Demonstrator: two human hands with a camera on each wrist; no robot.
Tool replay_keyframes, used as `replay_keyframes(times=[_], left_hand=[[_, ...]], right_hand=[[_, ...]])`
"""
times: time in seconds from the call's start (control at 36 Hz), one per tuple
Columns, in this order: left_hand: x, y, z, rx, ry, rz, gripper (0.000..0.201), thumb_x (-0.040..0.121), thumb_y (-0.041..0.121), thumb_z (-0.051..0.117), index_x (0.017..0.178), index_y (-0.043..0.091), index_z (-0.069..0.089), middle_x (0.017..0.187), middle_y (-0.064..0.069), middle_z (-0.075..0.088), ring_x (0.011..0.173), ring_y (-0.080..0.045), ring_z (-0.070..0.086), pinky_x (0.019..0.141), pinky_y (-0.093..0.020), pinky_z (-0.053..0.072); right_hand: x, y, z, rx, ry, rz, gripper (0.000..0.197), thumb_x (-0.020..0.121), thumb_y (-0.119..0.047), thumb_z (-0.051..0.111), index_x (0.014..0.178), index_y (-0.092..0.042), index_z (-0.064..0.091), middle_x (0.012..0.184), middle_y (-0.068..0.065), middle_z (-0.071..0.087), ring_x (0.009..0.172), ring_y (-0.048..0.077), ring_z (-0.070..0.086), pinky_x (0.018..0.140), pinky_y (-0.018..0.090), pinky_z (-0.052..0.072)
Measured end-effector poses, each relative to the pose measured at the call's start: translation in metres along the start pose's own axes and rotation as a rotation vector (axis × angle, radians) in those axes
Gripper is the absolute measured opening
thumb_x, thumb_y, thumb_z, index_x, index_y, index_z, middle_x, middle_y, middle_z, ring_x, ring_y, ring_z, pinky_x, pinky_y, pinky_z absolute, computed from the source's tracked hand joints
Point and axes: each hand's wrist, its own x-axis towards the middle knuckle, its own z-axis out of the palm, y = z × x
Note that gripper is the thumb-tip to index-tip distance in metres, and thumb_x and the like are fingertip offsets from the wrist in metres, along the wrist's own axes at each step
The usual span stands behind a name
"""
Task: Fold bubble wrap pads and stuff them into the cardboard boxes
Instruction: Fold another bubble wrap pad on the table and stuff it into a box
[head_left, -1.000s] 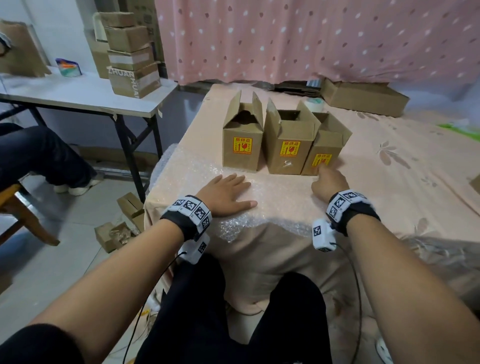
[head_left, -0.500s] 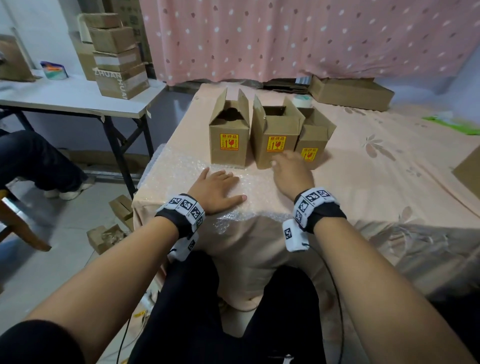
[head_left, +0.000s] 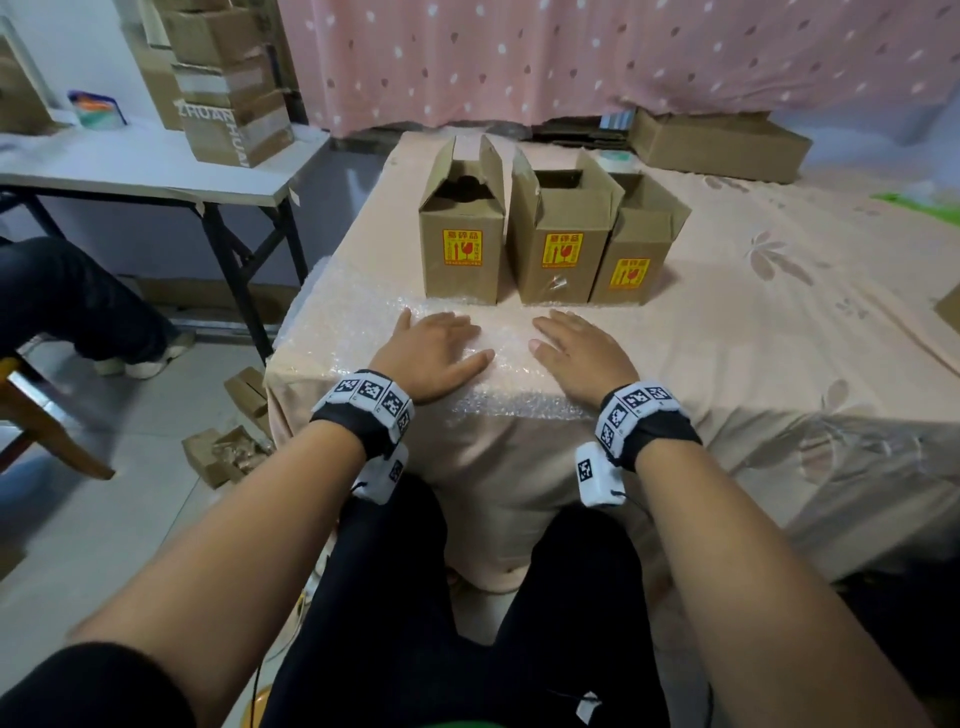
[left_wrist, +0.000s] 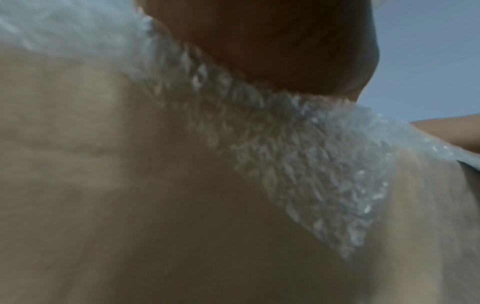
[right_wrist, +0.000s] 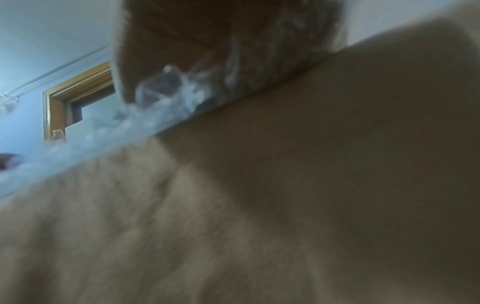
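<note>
Both hands, left (head_left: 434, 351) and right (head_left: 579, 349), flat-fingered, gripping nothing, on wrap (head_left: 343, 317) at table's near edge; folding comes next, toward boxes (head_left: 558, 234).

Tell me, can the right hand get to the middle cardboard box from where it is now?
Probably yes. The right hand lies flat on the bubble wrap just in front of the middle cardboard box, with nothing between them.

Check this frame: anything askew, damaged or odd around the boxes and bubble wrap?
Mostly tidy. The three cardboard boxes stand upright and open, the right one set slightly askew. The bubble wrap overhangs the table's left edge. Crumpled cardboard scraps lie on the floor.
</note>
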Motion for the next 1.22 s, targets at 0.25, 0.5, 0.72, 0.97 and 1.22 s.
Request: replay_keyframes(times=[0.25, 0.5, 0.72, 0.97, 1.22], left_hand=[[-0.001, 0.002, -0.001, 0.060, 0.026, 0.021, 0.080, 0.089, 0.072, 0.018, 0.141, 0.025, 0.056, 0.142, -0.001, 0.052, 0.133, -0.024, 0.042, 0.112, -0.057, 0.027], [-0.002, 0.004, -0.002, 0.121, 0.027, 0.042, 0.073, 0.090, 0.066, 0.016, 0.138, 0.025, 0.054, 0.140, 0.003, 0.056, 0.126, -0.023, 0.047, 0.104, -0.057, 0.035], [-0.004, 0.004, 0.001, 0.159, 0.023, 0.058, 0.070, 0.091, 0.060, 0.015, 0.140, 0.025, 0.051, 0.141, 0.004, 0.056, 0.128, -0.021, 0.046, 0.106, -0.059, 0.030], [-0.008, 0.006, 0.002, 0.159, 0.010, 0.055, 0.070, 0.094, 0.060, 0.015, 0.147, 0.026, 0.045, 0.150, 0.002, 0.048, 0.139, -0.021, 0.039, 0.113, -0.062, 0.025], [-0.010, 0.007, 0.002, 0.154, 0.020, 0.043, 0.070, 0.093, 0.062, 0.016, 0.146, 0.027, 0.045, 0.150, 0.003, 0.047, 0.139, -0.021, 0.038, 0.113, -0.059, 0.025]], right_hand=[[-0.005, -0.004, -0.001, 0.042, 0.072, 0.031, 0.052, 0.104, -0.046, 0.041, 0.151, -0.024, 0.045, 0.162, 0.001, 0.034, 0.149, 0.020, 0.028, 0.121, 0.035, 0.020], [-0.002, -0.006, 0.001, -0.070, 0.096, -0.040, 0.046, 0.104, -0.034, 0.041, 0.146, -0.015, 0.049, 0.150, 0.007, 0.048, 0.137, 0.027, 0.039, 0.113, 0.039, 0.032], [0.002, -0.009, 0.000, -0.135, 0.053, -0.020, 0.046, 0.101, -0.032, 0.038, 0.145, -0.018, 0.045, 0.149, 0.002, 0.049, 0.133, 0.027, 0.042, 0.108, 0.040, 0.037], [0.001, -0.012, -0.003, 0.004, 0.035, 0.121, 0.059, 0.093, -0.039, 0.039, 0.151, -0.029, 0.030, 0.135, 0.017, 0.052, 0.119, 0.038, 0.052, 0.103, 0.043, 0.043], [-0.003, -0.009, 0.001, 0.009, 0.094, 0.031, 0.044, 0.097, -0.032, 0.043, 0.138, -0.018, 0.051, 0.143, 0.009, 0.053, 0.138, 0.027, 0.037, 0.110, 0.040, 0.033]])
